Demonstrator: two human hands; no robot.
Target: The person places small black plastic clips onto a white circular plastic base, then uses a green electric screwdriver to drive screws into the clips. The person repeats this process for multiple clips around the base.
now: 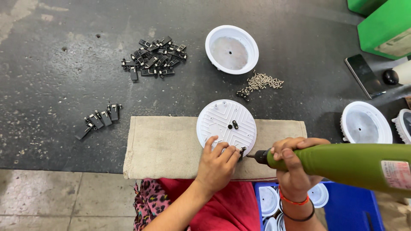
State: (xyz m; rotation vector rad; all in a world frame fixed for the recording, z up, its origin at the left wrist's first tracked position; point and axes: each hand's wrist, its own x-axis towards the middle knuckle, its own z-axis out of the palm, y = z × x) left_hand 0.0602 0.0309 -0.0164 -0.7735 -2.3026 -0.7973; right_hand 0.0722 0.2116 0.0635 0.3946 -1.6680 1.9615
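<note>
At lower centre of the frame, the left hand (217, 164) presses its fingertips (209, 141) on the near rim of a round white housing (226, 124), thumb and forefinger pinched together on a small black clip (242, 150) at the disc's edge. Just to the right, the right hand (292, 164) is wrapped tight around a green electric screwdriver (342, 164), whose dark tip (252, 156) points left and almost meets that clip. Two bangles circle the right wrist.

The housing lies ribbed face up on a beige cloth (167, 147) spread along the near edge of the dark worktable (64, 85). Beyond it, at upper centre, an empty white housing (231, 49) sits open side up, with a scatter of small screws (261, 82) just below it. A heap of black clips (154, 57) lies at upper left of centre, and a smaller row of clips (99, 120) at middle left. More white housings (366, 123) stand at the right edge, near a phone (364, 75) and green crates (385, 28). A blue bin (351, 209) at bottom right holds further white parts.
</note>
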